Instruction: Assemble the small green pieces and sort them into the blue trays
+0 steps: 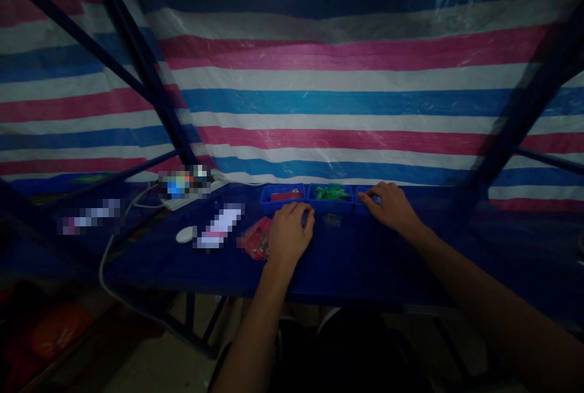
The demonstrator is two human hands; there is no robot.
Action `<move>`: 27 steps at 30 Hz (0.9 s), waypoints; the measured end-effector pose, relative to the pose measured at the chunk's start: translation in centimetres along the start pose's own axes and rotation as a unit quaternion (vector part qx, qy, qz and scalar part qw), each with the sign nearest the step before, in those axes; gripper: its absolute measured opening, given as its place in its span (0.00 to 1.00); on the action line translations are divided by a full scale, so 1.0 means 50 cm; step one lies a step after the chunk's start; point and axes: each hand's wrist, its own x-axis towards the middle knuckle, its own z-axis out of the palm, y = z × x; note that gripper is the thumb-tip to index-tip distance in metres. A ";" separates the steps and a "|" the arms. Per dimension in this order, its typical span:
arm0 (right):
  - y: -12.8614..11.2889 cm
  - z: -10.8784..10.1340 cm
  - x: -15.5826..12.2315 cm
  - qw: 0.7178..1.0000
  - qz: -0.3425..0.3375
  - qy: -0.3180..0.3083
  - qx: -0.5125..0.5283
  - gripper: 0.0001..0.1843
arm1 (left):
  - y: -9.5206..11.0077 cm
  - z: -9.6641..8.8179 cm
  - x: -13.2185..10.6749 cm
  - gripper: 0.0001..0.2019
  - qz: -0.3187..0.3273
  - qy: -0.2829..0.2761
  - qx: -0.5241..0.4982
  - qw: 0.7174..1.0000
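My left hand (291, 232) rests on the dark blue table (347, 265) with its fingers curled, just in front of a blue tray of red parts (283, 196); what it holds, if anything, is hidden. My right hand (390, 205) lies further right, fingers bent over the edge of a third blue tray (364, 205), touching something small I cannot make out. Between the two stands a blue tray of green parts (330, 193). A tiny dark piece (333, 219) lies on the table between the hands.
A red plastic bag (255, 238) lies left of my left hand. A white round disc (185, 234), a white cable (109, 259) and a power strip (191, 195) sit further left. A striped tarpaulin (337, 89) hangs behind, with dark frame poles (137, 58) on both sides.
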 end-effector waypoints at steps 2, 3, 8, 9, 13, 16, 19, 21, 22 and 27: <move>-0.006 0.001 -0.001 0.999 -0.017 0.004 0.036 0.24 | -0.021 -0.029 -0.019 0.13 -0.033 0.013 0.040 0.999; -0.009 0.001 -0.001 0.998 -0.025 0.004 0.058 0.23 | -0.032 -0.042 -0.028 0.14 -0.059 0.019 0.068 0.996; -0.033 -0.007 -0.004 0.991 -0.043 0.012 0.130 0.19 | -0.071 -0.063 -0.074 0.31 -0.116 -0.084 0.131 0.981; -0.038 -0.009 -0.005 0.990 -0.043 0.011 0.136 0.18 | -0.073 -0.058 -0.081 0.32 -0.105 -0.102 0.134 0.980; -0.048 -0.013 -0.005 0.986 -0.036 -0.010 0.160 0.18 | -0.062 -0.027 -0.093 0.31 -0.076 -0.104 0.130 0.983; -0.051 -0.012 -0.006 0.985 -0.030 -0.019 0.171 0.17 | -0.040 -0.003 -0.091 0.30 -0.069 -0.094 0.109 0.987; -0.058 -0.011 -0.008 0.984 -0.030 -0.012 0.174 0.16 | -0.018 0.017 -0.087 0.28 -0.065 -0.089 0.094 0.989; -0.066 -0.012 -0.011 0.984 -0.042 -0.008 0.176 0.15 | -0.007 0.029 -0.083 0.28 -0.056 -0.092 0.086 0.990; -0.070 -0.013 -0.013 0.983 -0.051 -0.008 0.176 0.15 | -0.004 0.033 -0.081 0.27 -0.051 -0.094 0.079 0.991; -0.083 -0.016 -0.018 0.980 -0.079 -0.007 0.183 0.12 | -0.001 0.043 -0.068 0.24 -0.046 -0.092 0.028 0.994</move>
